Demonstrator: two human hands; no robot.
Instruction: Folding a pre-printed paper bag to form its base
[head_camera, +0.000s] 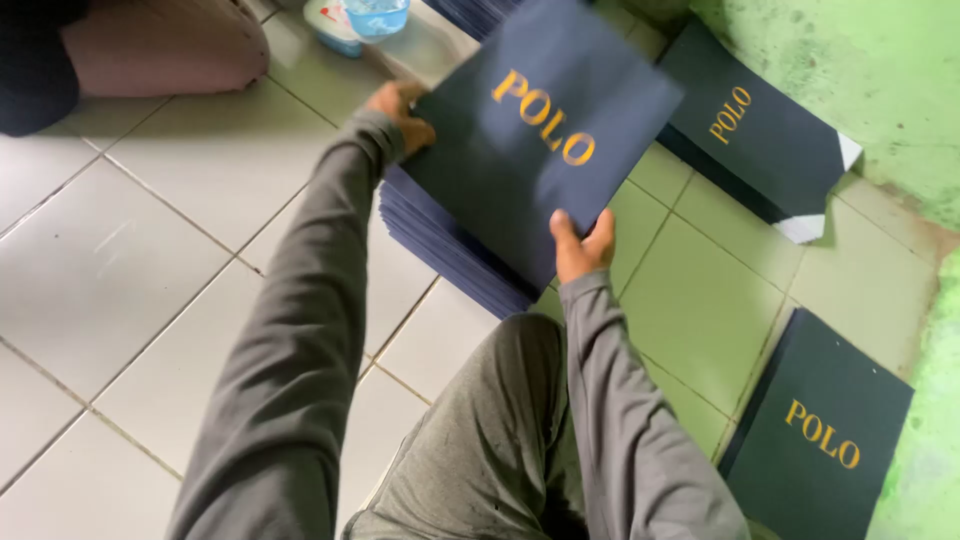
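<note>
Right hand (583, 250) pinches the near edge of the dark blue sheet (530, 150), left hand (402, 112) grips its nine-o'clock corner. It looks light, stiff, smooth card, best held by its edges, hovering over the stack (440, 245) on the tiled floor (150, 250).

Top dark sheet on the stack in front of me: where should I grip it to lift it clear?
Grip the dark sheet at two opposite corners, as the left hand and right hand do now. It is flat and thin and lies tilted above the stack of sheets, so come in from the sides, fingers under its edge.
</note>
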